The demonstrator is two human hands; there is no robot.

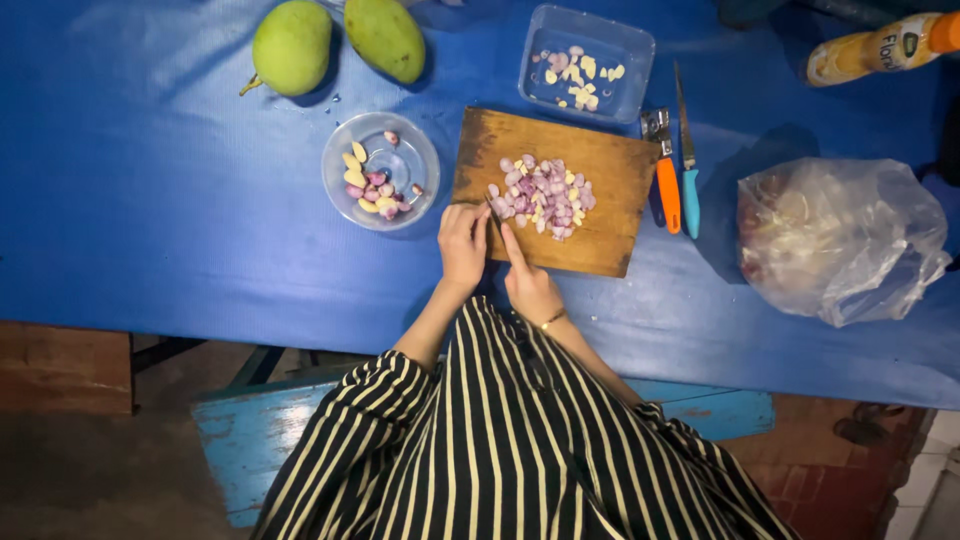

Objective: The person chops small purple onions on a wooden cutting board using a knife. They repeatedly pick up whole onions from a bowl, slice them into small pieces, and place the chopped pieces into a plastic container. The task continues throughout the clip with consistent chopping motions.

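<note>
While both hands work close together at the near-left corner of the cutting board [600,170], the main risk is a nick: the left hand [463,245] sits right beside the small dark knife blade [493,211], so a slip on a rolling piece could catch a fingertip. Left to right: 2 green mangoes [292,46] at the far edge of the blue desk [150,200], then a clear bowl [342,150] of whole shallots and garlic. Left fingers are curled down, pressing something at the board edge; what, I cannot tell. Right hand [530,285] is closed on the knife, index finger extended along it. Chopped shallots and garlic [543,195] lie mid-board, touching neither hand. A shove could push the pile off.
</note>
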